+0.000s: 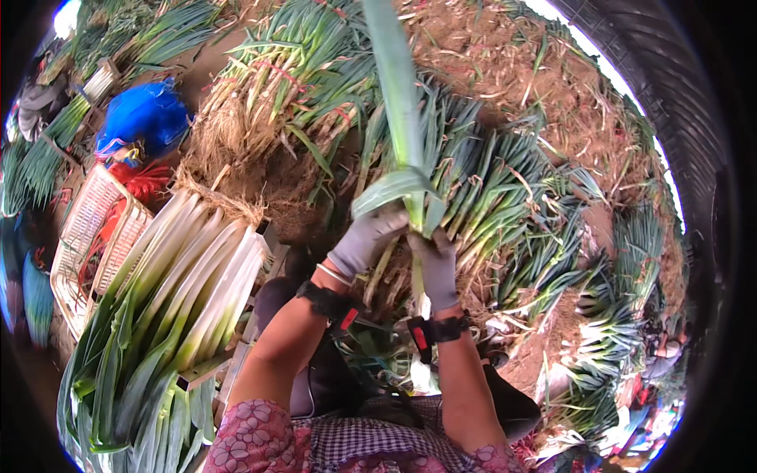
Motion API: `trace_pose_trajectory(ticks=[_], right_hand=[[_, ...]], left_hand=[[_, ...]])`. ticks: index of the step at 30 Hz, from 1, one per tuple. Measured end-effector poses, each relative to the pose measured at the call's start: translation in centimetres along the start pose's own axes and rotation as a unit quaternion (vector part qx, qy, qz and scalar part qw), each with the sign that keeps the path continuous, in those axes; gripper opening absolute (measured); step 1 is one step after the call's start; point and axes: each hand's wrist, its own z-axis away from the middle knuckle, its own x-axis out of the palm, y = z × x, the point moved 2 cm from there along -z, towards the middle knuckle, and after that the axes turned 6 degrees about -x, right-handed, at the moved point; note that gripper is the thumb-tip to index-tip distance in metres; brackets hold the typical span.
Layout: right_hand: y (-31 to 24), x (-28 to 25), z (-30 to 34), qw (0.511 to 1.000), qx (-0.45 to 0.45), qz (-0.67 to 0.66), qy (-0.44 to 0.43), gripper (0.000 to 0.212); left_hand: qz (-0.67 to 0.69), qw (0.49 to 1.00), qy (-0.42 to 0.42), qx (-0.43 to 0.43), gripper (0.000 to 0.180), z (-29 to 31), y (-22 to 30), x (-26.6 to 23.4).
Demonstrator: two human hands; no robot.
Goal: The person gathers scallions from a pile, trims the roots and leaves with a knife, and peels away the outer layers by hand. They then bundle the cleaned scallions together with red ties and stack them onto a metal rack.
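Observation:
A leek [404, 118] stands upright in front of me, its broad green leaves pointing away and its pale stalk running down between my hands. My left hand [369, 240], in a grey glove, is closed on it where one leaf folds over to the left. Opposite it, my right hand [436, 264], gloved too, closes around the stalk from the right; some of its fingers are hidden. Beside my left forearm lies a stack of leeks with white stalks [189, 264], roots at the far end and green leaves toward me, resting on a low stand.
Bundles of unpeeled leeks [292, 87] with dirty roots lie ahead, and loose leeks [512, 185] spread to the right. Left of the stack are a pale plastic basket [98, 229], red ties [146, 183] and a blue bag [143, 118]. Trimmings litter the brown soil [489, 51].

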Motion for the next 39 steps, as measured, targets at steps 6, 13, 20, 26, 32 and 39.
trace_pose_trajectory(ticks=[6,13,20,26,32,39], right_hand=[[0.8,1.2,0.7,0.999,0.009,0.010,0.031,0.033],[2.9,-1.6,3.8,0.990,-0.074,0.078,0.086,0.027],[9.0,-11.0,12.3,0.866,0.268,0.421,-0.021,0.038],[-1.0,0.3,2.3,0.926,-0.145,0.348,0.000,0.043],[-1.8,0.6,1.4,0.998,0.008,-0.037,0.058,0.033],[-2.2,1.9,0.8,0.968,-0.080,0.217,0.102,0.032]], left_hand=[[0.078,0.991,0.094,-0.060,0.037,-1.8,-3.3,-2.4],[-0.105,0.976,0.188,0.018,0.026,-2.4,-5.3,-5.0],[0.055,0.985,0.163,0.014,0.038,-2.4,-0.3,-3.7],[0.055,0.992,0.107,0.042,0.046,-1.4,-0.8,-2.7],[0.159,0.987,0.002,-0.018,0.046,-1.7,-0.5,-1.2],[0.130,0.985,0.055,-0.102,0.045,-1.8,-2.9,-1.3]])
